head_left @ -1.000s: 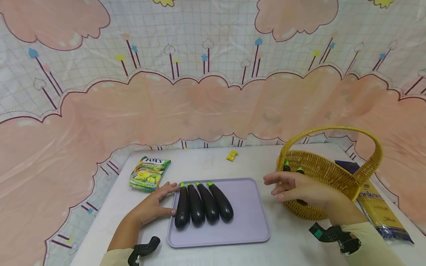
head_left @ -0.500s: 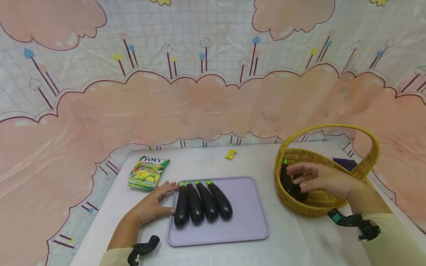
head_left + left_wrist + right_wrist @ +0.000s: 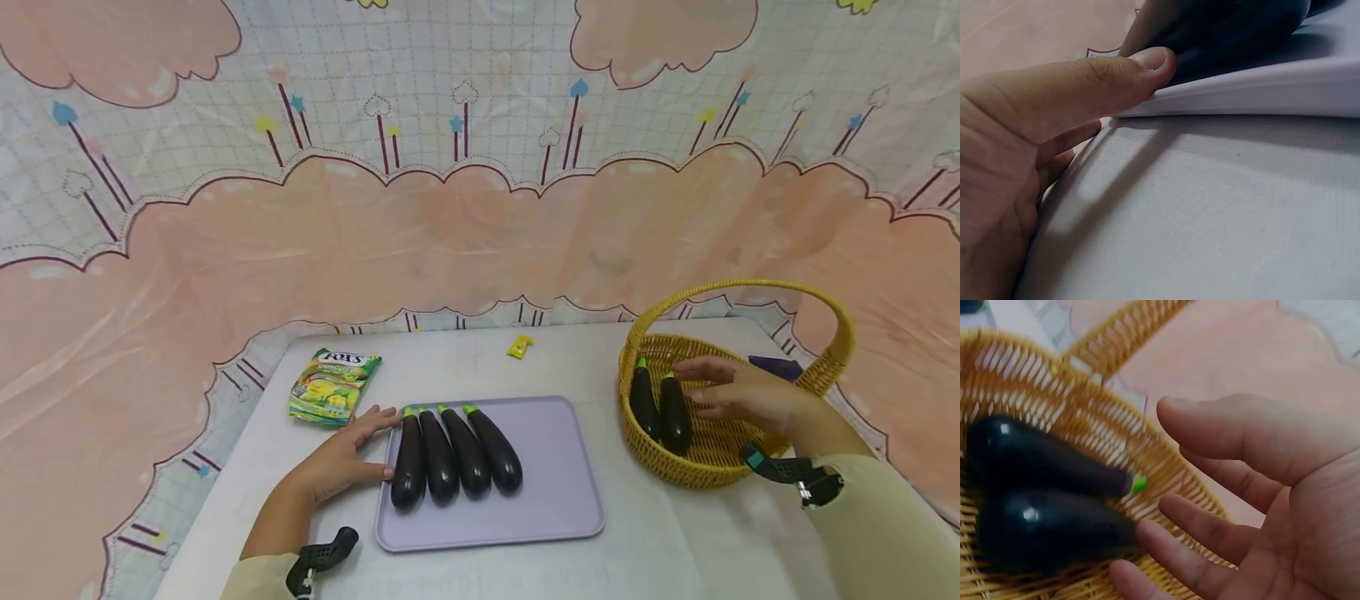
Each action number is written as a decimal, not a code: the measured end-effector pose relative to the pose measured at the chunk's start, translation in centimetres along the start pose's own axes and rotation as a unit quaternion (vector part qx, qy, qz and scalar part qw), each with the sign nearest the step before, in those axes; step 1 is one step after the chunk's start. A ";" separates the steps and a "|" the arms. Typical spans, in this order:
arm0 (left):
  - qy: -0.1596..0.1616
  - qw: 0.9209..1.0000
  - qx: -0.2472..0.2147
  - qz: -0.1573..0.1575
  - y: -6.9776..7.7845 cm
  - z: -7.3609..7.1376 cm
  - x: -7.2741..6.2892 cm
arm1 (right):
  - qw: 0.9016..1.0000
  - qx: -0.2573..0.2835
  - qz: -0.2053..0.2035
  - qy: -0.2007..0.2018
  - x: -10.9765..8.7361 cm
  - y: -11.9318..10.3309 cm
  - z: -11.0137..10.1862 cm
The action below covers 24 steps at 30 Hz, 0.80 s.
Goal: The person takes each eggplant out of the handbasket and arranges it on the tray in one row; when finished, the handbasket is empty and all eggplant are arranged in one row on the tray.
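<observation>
Several dark eggplants (image 3: pixel 470 454) with green stem ends lie side by side on the left part of a lilac tray (image 3: pixel 558 500). My left hand (image 3: pixel 341 462) rests at the tray's left edge, its fingers extended; in the left wrist view the thumb (image 3: pixel 1116 81) touches the rim beside an eggplant. Two more eggplants lie in a yellow wicker basket (image 3: pixel 697 475) on the right. My right hand (image 3: pixel 742 392) reaches into it with fingers spread and nothing held. In the right wrist view its fingertips are right at the narrow end of the nearer eggplant (image 3: pixel 1054 528).
A green candy bag (image 3: pixel 333 387) lies behind the left hand. One small yellow wrapped candy (image 3: pixel 520 346) sits toward the back of the white table. The basket's tall handle (image 3: pixel 750 285) arches over the right hand, and a dark blue package (image 3: pixel 776 367) shows behind the basket.
My right hand has moved right from the basket's left rim to inside it, beside the two eggplants, which now show more fully. The left hand has stayed at the tray.
</observation>
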<state>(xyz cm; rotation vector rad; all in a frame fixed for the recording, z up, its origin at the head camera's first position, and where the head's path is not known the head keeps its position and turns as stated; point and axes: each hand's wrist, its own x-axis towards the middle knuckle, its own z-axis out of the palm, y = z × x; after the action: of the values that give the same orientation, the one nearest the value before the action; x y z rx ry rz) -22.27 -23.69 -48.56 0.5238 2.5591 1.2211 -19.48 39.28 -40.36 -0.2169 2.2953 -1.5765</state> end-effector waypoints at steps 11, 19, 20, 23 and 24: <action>0.001 1.000 -0.005 0.005 -0.1 0.0 0.0 | 0.996 0.074 0.047 0.005 1.8 2.9 -0.6; 0.002 1.000 -0.004 0.012 -0.4 0.0 0.1 | 0.994 0.092 0.065 0.004 1.9 3.2 -0.4; 0.002 1.000 -0.003 0.012 -0.5 0.0 0.1 | 0.994 0.088 0.067 0.001 2.0 3.1 -0.3; 0.002 1.000 -0.004 0.009 -0.4 0.0 0.1 | 0.996 0.055 0.073 -0.011 2.1 2.8 0.2; 0.002 1.000 -0.002 0.008 -0.3 0.0 0.1 | 0.996 0.042 0.072 -0.015 2.2 2.8 0.3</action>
<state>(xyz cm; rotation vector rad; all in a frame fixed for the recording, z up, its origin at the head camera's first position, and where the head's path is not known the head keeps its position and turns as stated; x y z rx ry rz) -22.42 -23.78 -48.84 0.5417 2.5596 1.2337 -21.19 39.32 -43.46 -0.0514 2.1636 -1.5816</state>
